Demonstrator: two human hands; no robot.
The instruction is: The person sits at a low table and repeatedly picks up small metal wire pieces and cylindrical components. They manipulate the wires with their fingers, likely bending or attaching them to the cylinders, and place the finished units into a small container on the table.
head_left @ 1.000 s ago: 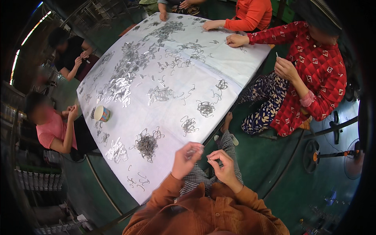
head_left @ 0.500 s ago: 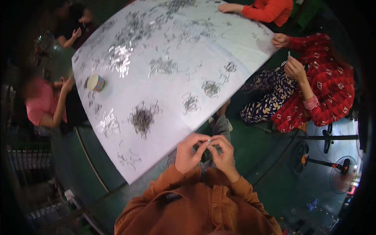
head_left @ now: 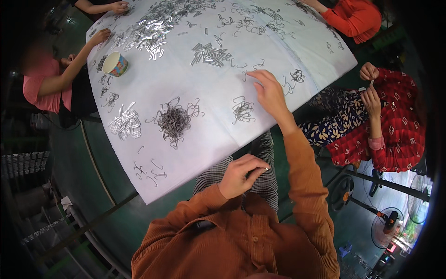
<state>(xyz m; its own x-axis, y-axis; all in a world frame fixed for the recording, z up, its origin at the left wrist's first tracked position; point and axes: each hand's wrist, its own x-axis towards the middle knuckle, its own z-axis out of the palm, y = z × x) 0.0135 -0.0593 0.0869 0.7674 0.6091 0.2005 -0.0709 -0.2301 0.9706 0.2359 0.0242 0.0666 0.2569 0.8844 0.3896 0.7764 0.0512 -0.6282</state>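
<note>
My left hand is held over my lap, just off the table's near edge. Thumb and forefinger pinch a small pale metal piece, mostly hidden by the fingers. My right hand reaches over the white table, fingers stretched and thumb apart, with nothing visible in it. Close to its fingertips lies a thin curved wire piece. A pile of curved wires sits left of my right wrist, and a bigger dark wire pile lies farther left. Beyond it is a heap of shiny metal strips.
A paper cup stands at the table's left side. More strips and wires spread toward the far side. People sit around the table: pink sleeve left, orange sleeve far right, red patterned sleeve at right. Fans stand at lower right.
My right hand has left my left hand and moved forward over the table, its fingers opening out. My left hand stays over my lap, still pinching. The view has shifted slightly.
</note>
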